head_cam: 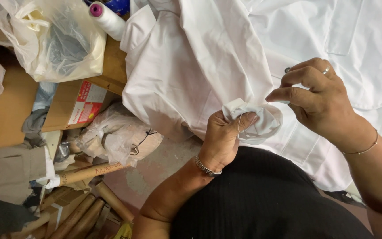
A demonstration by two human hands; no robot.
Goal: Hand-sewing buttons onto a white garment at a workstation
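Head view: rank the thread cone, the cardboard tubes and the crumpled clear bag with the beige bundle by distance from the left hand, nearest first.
From the left hand:
1. Crumpled clear bag, just to its left.
2. Cardboard tubes, lower left on the floor.
3. Thread cone, top of the view, beyond the white fabric.

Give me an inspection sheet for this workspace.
Surface: brown board under the cloth, mostly covered.
Job's things: white garment; a bunched part is pinched in the left hand; thread runs to the right hand.
Clutter: plastic bags, thread cone, cardboard box, cardboard tubes.
Grippers: both hands closed in pinches.
Cables: nothing seen.
Surroundings: bare floor below.
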